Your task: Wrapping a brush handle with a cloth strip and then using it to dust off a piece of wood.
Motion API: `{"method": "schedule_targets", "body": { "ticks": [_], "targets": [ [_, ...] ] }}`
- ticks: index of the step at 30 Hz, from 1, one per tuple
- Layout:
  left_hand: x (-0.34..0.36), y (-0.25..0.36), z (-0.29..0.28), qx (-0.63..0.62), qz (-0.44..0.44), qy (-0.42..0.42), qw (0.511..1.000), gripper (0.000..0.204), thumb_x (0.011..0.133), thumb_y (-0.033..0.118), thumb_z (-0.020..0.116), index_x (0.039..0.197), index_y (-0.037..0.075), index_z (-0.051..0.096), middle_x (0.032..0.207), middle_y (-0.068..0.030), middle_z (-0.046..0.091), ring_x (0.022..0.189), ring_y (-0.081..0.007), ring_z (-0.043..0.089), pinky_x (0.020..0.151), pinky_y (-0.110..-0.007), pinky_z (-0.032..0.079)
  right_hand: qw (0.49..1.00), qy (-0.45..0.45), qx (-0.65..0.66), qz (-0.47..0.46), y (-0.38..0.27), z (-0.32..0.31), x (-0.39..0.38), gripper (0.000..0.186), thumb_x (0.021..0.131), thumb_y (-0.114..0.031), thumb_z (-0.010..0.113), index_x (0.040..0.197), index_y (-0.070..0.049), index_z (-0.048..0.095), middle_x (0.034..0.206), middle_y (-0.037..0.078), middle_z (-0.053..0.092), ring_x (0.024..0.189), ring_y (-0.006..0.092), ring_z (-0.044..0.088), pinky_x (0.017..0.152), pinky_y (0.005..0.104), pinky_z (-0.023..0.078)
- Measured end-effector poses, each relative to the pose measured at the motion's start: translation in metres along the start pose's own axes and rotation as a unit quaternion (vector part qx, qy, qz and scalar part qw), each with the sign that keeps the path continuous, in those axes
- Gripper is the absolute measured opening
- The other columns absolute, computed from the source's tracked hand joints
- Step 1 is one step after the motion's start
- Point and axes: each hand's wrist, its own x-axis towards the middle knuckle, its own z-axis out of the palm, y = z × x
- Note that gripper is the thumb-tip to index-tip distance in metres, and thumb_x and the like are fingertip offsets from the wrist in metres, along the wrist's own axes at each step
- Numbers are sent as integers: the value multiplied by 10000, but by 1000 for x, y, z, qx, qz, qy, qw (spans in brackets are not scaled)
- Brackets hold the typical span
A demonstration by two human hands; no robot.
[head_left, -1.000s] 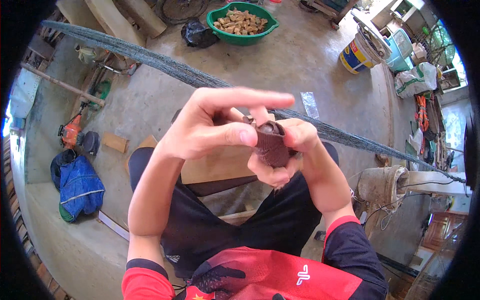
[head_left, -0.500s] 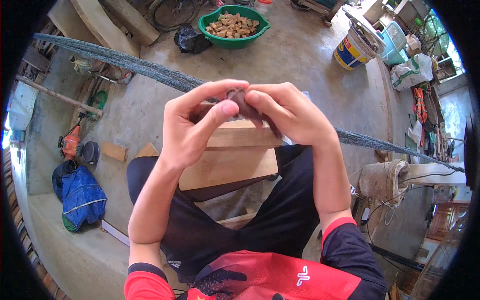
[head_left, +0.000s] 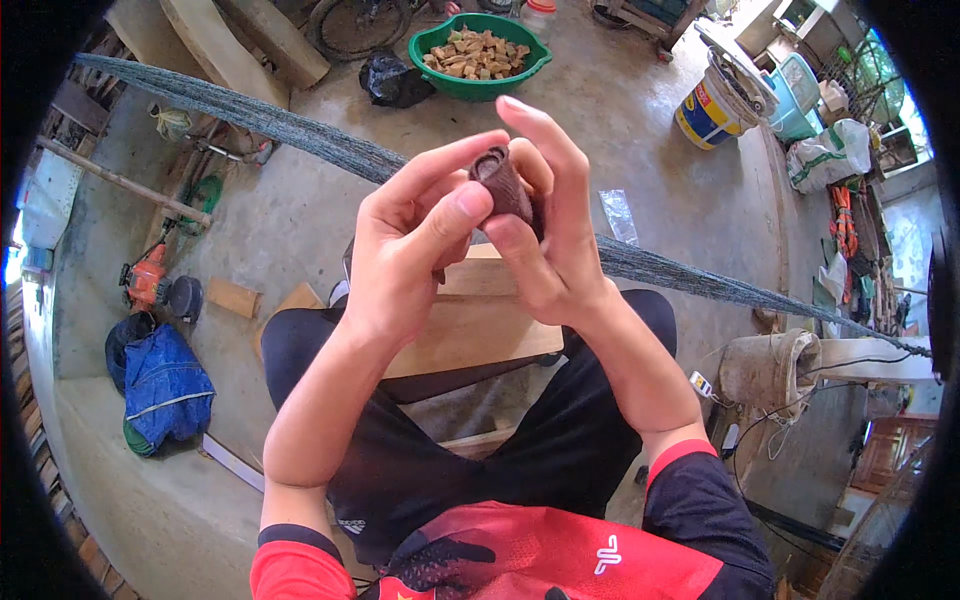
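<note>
Both my hands are raised in front of me around a dark brown rolled piece (head_left: 507, 190) that looks like cloth; its coiled end points up and away. My left hand (head_left: 410, 240) is closed on the left side of the roll, thumb and index finger pinching near the coiled end. Against its right side, my right hand (head_left: 560, 235) presses with the thumb and bent fingers, while one finger stretches upward. Part of the roll is hidden in the palms. Below the hands, wooden boards (head_left: 455, 340) rest between my knees, partly covered by my hands.
A blue-grey hammock-like band (head_left: 270, 125) stretches across beyond my hands. Further off stand a green basin (head_left: 475, 90) of wood chunks, a black bag (head_left: 393, 80) and a paint bucket (head_left: 715, 105). A blue bundle (head_left: 168, 385) lies left; a dirty bucket (head_left: 765, 368) stands right.
The brown piece, loose and hanging between my hands before, now shows as a tight roll. My right hand has moved left and turned, with a finger lifted.
</note>
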Motion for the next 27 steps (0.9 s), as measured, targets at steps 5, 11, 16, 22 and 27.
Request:
{"method": "schedule_targets", "body": {
  "ticks": [5, 11, 16, 22, 27],
  "targets": [
    [-1, 2, -5, -76, -57, -33, 995, 356, 968, 190, 728, 1305, 82, 684, 806, 77, 619, 632, -3, 407, 543, -195, 271, 990, 4, -52, -131, 18, -1, -1, 565, 959, -109, 701, 1443, -64, 412, 1141, 165, 643, 936, 222, 633, 804, 346, 526],
    [2, 3, -4, 20, -23, 0, 1000, 303, 956, 170, 751, 1239, 67, 713, 801, 69, 635, 692, 10, 502, 562, -174, 302, 991, 28, 127, 44, 6, -2, -10, 468, 1038, -179, 625, 1434, -66, 403, 1145, 111, 619, 855, 157, 584, 745, 276, 482],
    [4, 4, -6, 95, 40, 14, 995, 213, 949, 74, 748, 1154, 20, 727, 830, 40, 676, 714, 10, 540, 600, -158, 377, 888, 28, 423, 179, -5, 1, -4, 416, 1110, -324, 481, 1448, -107, 375, 929, 83, 552, 573, 100, 457, 520, 241, 367],
    [12, 11, -23, 229, 110, 51, 966, 145, 940, 57, 757, 1074, 10, 732, 741, 77, 610, 656, 24, 459, 558, -161, 306, 854, -37, 457, 247, -3, -6, 0, 394, 1122, -373, 416, 1407, -103, 443, 949, 140, 601, 554, 146, 507, 510, 249, 415],
    [12, 11, -31, 235, 59, -15, 970, 159, 934, 92, 775, 1072, 23, 738, 670, 123, 461, 610, 24, 342, 534, -199, 210, 865, -59, 409, 286, -2, -6, -1, 514, 1128, -409, 313, 1473, -34, 380, 937, 279, 672, 520, 307, 660, 507, 345, 563]
  ]
}}
